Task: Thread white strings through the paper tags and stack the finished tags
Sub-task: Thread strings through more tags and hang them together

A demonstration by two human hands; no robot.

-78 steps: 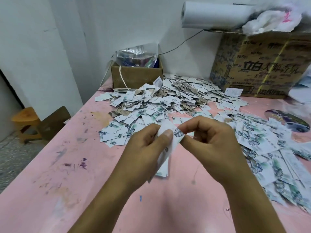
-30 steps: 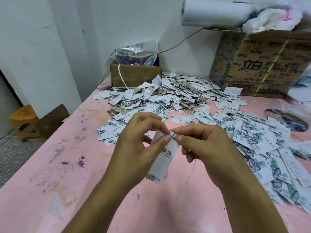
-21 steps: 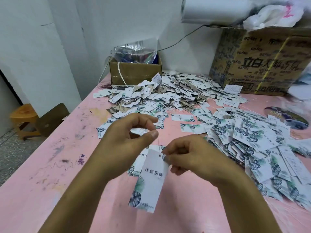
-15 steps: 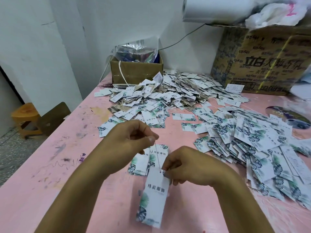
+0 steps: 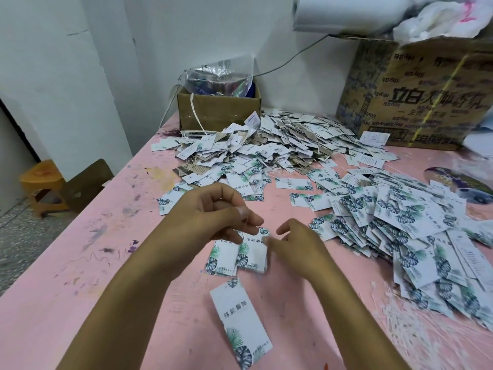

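My left hand (image 5: 210, 217) pinched a thin white string (image 5: 247, 222) between thumb and forefinger, the other fingers curled in. My right hand (image 5: 296, 247) sat just beside it at 3 o'clock with its fingers half curled. Its fingertips were at the edge of a small stack (image 5: 237, 256) of leaf-printed tags lying on the pink worktop (image 5: 106, 263). That spot was blurred, so I could not tell whether the right hand gripped anything or only touched the stack.

At 6 o'clock from my hands was the threaded tag (image 5: 241, 324), tilted, its printed leaf at the near end. It probably dangled from the string, though the line was too fine to follow all the way.

A wide spread of tags (image 5: 400, 222) lay at 3 o'clock, and a bundle of loose white strings (image 5: 426, 332) at 4 o'clock. A bigger loose heap (image 5: 280, 140) of tags filled 12 o'clock, touching a small cardboard box (image 5: 218, 110) behind it. A big printed carton (image 5: 426, 102) stood at 1 o'clock with a white roll (image 5: 346, 14) on top. A wooden stool (image 5: 40, 182) stood on the floor at 9 o'clock.
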